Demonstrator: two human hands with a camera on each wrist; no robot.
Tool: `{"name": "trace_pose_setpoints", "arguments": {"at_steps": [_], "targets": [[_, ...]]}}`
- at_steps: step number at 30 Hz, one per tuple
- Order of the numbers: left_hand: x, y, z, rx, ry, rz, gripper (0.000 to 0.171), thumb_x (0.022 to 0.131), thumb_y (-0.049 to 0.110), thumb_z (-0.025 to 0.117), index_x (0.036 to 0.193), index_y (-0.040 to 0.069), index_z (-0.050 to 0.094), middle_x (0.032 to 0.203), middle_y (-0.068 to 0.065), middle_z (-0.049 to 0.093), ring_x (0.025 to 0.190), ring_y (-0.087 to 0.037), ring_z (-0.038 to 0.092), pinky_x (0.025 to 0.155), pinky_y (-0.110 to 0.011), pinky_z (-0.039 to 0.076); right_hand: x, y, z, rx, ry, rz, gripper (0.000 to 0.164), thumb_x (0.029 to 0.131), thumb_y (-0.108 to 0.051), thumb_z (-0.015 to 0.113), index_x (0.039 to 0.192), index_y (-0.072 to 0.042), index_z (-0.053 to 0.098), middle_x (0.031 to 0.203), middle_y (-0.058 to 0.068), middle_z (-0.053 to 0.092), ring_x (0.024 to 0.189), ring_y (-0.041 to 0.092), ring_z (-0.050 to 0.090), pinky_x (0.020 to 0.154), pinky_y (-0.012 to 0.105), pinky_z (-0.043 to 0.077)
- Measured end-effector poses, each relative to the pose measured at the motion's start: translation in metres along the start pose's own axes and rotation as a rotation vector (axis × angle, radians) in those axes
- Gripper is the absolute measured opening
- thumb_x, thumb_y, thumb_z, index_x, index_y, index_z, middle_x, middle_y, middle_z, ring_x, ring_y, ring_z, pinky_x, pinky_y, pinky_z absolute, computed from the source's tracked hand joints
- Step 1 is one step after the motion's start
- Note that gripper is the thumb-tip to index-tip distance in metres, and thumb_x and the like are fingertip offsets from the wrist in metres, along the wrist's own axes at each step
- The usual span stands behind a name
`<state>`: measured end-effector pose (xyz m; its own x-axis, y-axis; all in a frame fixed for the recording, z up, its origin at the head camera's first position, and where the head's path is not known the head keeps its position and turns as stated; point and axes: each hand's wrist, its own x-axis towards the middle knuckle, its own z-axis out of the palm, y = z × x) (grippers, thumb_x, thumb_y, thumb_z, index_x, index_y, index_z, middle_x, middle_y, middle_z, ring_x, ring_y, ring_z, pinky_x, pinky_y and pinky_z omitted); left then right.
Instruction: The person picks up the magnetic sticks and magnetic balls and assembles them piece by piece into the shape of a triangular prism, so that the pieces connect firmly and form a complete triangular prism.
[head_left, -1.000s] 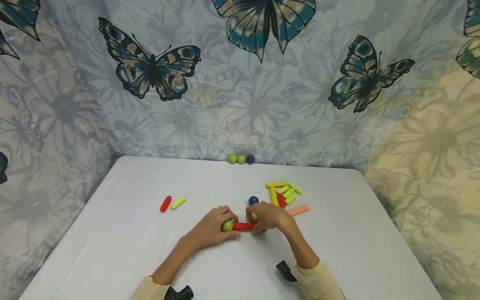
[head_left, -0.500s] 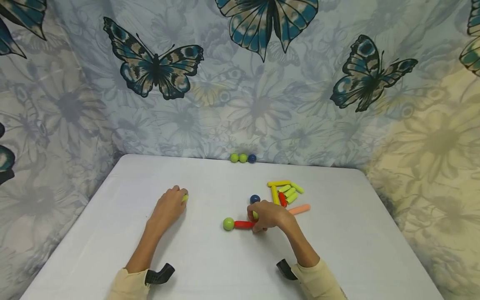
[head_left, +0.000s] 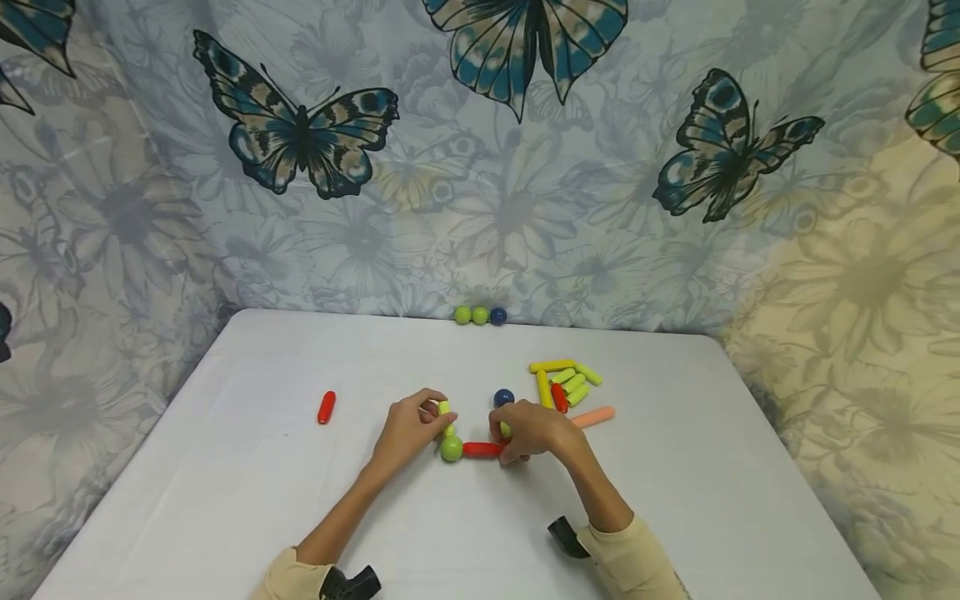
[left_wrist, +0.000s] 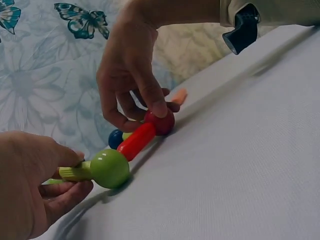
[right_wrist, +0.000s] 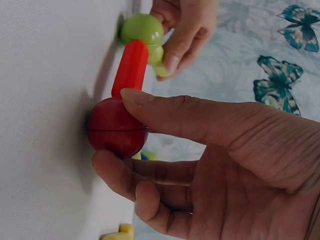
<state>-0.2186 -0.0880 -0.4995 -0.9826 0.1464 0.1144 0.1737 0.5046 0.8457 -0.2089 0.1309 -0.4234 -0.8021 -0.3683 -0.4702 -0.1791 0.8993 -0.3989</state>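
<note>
My left hand (head_left: 408, 427) pinches a short yellow-green rod (left_wrist: 75, 172) between thumb and fingers, its end right at a green ball (head_left: 452, 448). A red rod (head_left: 482, 450) runs from that ball to a red ball (right_wrist: 117, 127), which the right hand hides in the head view. Thumb and fingers of my right hand (head_left: 536, 429) grip the red ball. Beyond the right fingers sits a blue ball (head_left: 504, 397), with a partly hidden yellow-green piece (head_left: 506, 430) between it and the red ball.
Off to the left lies a lone red rod (head_left: 326, 407). Right of the blue ball are several yellow rods (head_left: 552, 366) and yellow-green rods, a red rod (head_left: 559, 397) and an orange rod (head_left: 595, 417). Two green balls (head_left: 480, 316) and a blue ball (head_left: 498, 317) line the back edge.
The left hand left the green ball, picked up the yellow-green rod on the left and brought it back to that ball. The right hand has stayed in place.
</note>
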Motion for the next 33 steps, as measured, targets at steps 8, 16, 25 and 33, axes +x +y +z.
{"name": "trace_pose_setpoints", "arguments": {"at_steps": [8,16,25,33], "targets": [[-0.004,-0.005,0.007,-0.078,-0.045,-0.103,0.045,0.087,0.025,0.086,0.119,0.007,0.061,0.097,-0.007,0.076,0.084,-0.013,0.074,0.078,-0.029,0.059,0.001,-0.001,0.0,-0.004,-0.007,0.01,0.023,0.087,-0.012,0.085,0.095,-0.018,0.064,0.084,0.003,0.063,0.07,0.017,0.061,0.068,0.028,0.055],[-0.006,-0.006,0.013,-0.141,-0.038,-0.089,0.037,0.088,0.024,0.085,0.114,0.007,0.066,0.102,-0.011,0.078,0.091,-0.02,0.077,0.082,-0.034,0.063,0.003,-0.001,0.0,-0.012,-0.018,0.007,0.025,0.087,-0.013,0.085,0.099,-0.017,0.063,0.084,0.003,0.063,0.073,0.017,0.061,0.07,0.029,0.055],[-0.008,-0.003,0.022,-0.151,-0.062,0.015,0.028,0.089,0.013,0.081,0.115,0.003,0.077,0.098,-0.011,0.078,0.084,-0.014,0.074,0.075,-0.02,0.059,0.002,-0.001,-0.003,-0.06,-0.051,-0.113,0.026,0.088,-0.012,0.084,0.101,-0.018,0.063,0.085,0.0,0.06,0.08,0.017,0.055,0.071,0.029,0.045],[-0.014,-0.003,0.032,-0.109,-0.002,0.1,0.02,0.089,0.009,0.079,0.108,0.003,0.077,0.093,-0.008,0.077,0.083,-0.012,0.069,0.075,-0.017,0.056,0.0,0.0,-0.003,-0.103,-0.088,-0.163,0.023,0.09,-0.012,0.082,0.103,-0.021,0.064,0.086,-0.003,0.061,0.082,0.014,0.055,0.073,0.029,0.045]]}}
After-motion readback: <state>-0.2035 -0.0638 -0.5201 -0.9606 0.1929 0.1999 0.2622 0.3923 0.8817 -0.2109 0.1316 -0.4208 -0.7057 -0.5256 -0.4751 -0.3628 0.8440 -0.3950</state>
